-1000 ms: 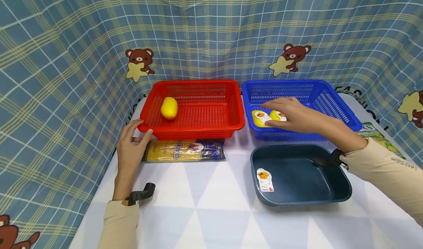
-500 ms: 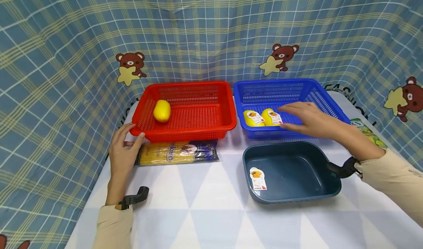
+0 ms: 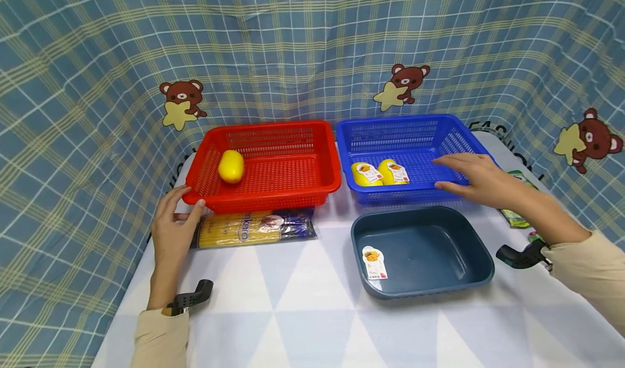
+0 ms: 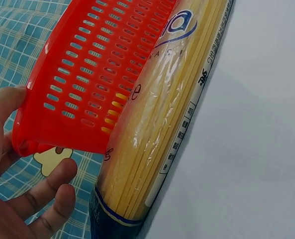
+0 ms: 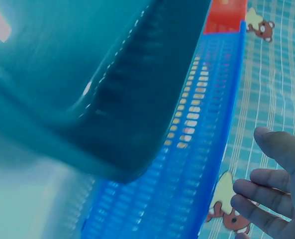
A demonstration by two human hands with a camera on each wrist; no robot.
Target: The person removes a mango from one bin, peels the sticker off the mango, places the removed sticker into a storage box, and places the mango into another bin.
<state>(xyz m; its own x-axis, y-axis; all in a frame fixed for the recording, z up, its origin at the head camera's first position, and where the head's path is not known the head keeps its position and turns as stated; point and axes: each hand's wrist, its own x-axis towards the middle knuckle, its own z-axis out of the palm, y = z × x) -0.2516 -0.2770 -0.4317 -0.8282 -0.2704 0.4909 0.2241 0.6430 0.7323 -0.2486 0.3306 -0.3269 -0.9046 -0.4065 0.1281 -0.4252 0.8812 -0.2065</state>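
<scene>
My left hand holds the front left corner of a red basket, thumb in front and fingers at its side. The left wrist view has the thumb against the rim, with other fingers spread below. One yellow mango lies inside that basket. Over the right part of a blue basket hovers my right hand, fingers apart and holding nothing. Two yellow mangoes with white stickers, a left one and a right one, lie in the blue basket's front left corner.
A dark teal tub with a mango sticker stands before the blue basket. A pack of spaghetti lies along the red basket's front. Green packets lie under my right forearm. Plaid cloth rises behind.
My right hand has moved right, away from the two stickered mangoes, which stay in the blue basket. The left hand keeps its place at the red basket's corner. The head view has shifted slightly.
</scene>
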